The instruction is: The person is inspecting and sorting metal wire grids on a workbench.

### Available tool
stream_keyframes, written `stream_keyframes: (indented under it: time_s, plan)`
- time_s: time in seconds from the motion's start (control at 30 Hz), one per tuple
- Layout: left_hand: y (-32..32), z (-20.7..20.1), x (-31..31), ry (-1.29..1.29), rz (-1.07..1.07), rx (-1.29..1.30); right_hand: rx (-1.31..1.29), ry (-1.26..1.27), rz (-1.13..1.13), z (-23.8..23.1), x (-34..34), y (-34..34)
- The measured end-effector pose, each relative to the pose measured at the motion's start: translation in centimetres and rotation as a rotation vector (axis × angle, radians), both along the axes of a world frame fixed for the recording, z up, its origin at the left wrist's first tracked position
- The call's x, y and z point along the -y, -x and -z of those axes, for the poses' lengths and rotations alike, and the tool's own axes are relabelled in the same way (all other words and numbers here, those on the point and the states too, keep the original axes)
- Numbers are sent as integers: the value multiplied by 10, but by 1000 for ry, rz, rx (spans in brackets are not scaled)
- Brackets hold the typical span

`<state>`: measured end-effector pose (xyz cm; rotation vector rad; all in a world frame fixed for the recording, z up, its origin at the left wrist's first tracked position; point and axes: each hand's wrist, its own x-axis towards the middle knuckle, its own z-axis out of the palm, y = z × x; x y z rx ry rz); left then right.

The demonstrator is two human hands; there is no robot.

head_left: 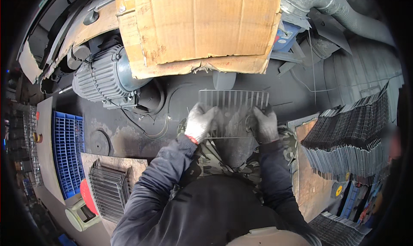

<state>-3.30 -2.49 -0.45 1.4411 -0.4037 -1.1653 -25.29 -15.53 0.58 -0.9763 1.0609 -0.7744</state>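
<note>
A rectangular wire rack [234, 90] with thin parallel bars is held out in front of my lap, below a grey block [224, 80] under the cardboard. My left hand [201, 123], in a whitish knit glove with a red cuff edge, grips the rack's left side. On its right side my right hand [266, 124], in a darker, soiled glove, has its fingers closed on the frame. The rack's middle bars look blurred. To my right stands a tall stack of wire racks [346, 142] on a board, and a smaller stack [108, 185] lies to my left.
A large cardboard sheet [206, 26] hangs ahead over the machine. An electric motor [103, 76] sits at far left, a ribbed duct [361, 24] at far right. Blue plastic grating [69, 151] and a pale green stool [79, 216] stand left. More racks [337, 231] lie lower right.
</note>
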Motion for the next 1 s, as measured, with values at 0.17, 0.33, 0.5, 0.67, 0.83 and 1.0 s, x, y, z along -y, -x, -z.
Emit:
stream_keyframes:
  time_s: [0.17, 0.33, 0.5, 0.67, 0.83, 1.0]
  plan:
    - [-46, 34, -34, 44, -182, -110, -174, -18, -131, 24, -18, -61]
    - [-4, -8, 11, 86, 45, -65, -111, 14, 29, -4, 4, 12]
    - [-2, 21, -4, 54, -91, -83, -125, 80, -6, -4, 9, -9]
    - [-57, 17, -41, 0, -205, -144, -142, 57, -170, 21, -16, -56]
    - [3, 6, 16, -27, 18, -91, -60, -115, 102, -21, 3, 0]
    - [-20, 24, -12, -42, -181, -279, -523, 144, -187, 40, 24, -11]
